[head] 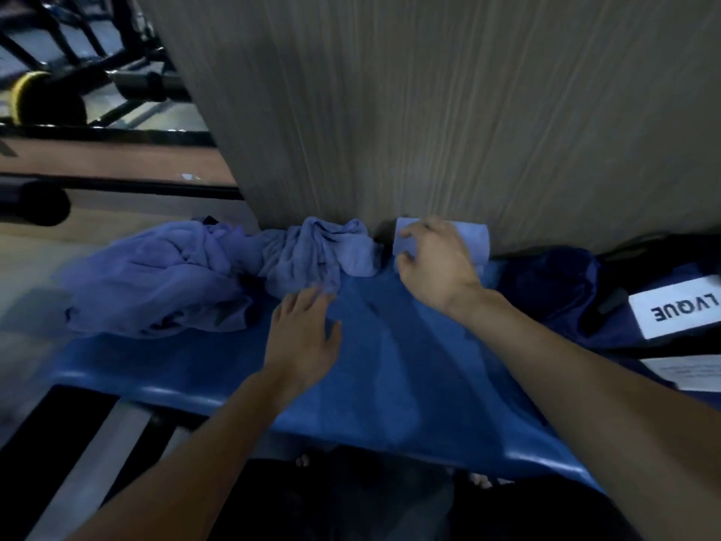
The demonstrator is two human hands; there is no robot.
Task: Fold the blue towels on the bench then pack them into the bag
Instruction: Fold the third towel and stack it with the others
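Note:
A blue padded bench runs across the middle of the head view. Two crumpled blue towels lie on it: a big one at the left end and a smaller one against the pillar. A folded pale blue towel stands at the foot of the pillar, and my right hand grips it from the front. My left hand lies flat on the bench with straight fingers, its fingertips touching the hem of the smaller crumpled towel. A dark blue bag with a white label sits at the bench's right end.
A broad grey pillar rises right behind the bench. Black gym frames and a yellow-rimmed weight stand at the far left. A white printed sheet lies by the bag. Bare toes show under the bench's front edge.

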